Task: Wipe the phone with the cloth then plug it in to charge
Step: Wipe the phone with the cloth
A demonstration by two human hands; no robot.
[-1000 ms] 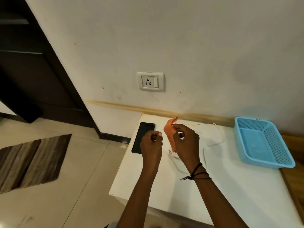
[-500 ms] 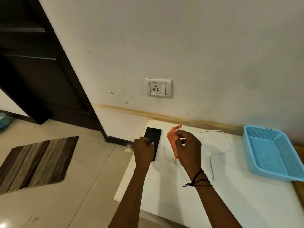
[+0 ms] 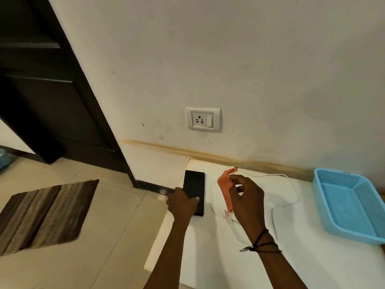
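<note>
A black phone (image 3: 194, 187) lies flat at the back left corner of the white table (image 3: 302, 257). My left hand (image 3: 183, 203) rests over the phone's near end, thumb on the screen and fingers around its left edge. My right hand (image 3: 245, 200) hangs above the table just right of the phone, pinching a small orange cloth (image 3: 225, 187) that dangles from the fingers. A white charging cable (image 3: 291, 190) loops across the table behind my right hand, its connector tip (image 3: 226, 213) lying near the cloth's lower end. A white wall socket (image 3: 203, 119) with a switch sits above the table.
A light blue plastic basket (image 3: 350, 203) stands at the table's right side. Left of the table the floor drops away, with a striped brown mat (image 3: 45, 213) on it. A dark door (image 3: 52, 90) stands at the left beside the wall.
My left hand went from mid-air near the cloth down onto the phone's near end. The right hand still holds the cloth. The camera view tilted upward.
</note>
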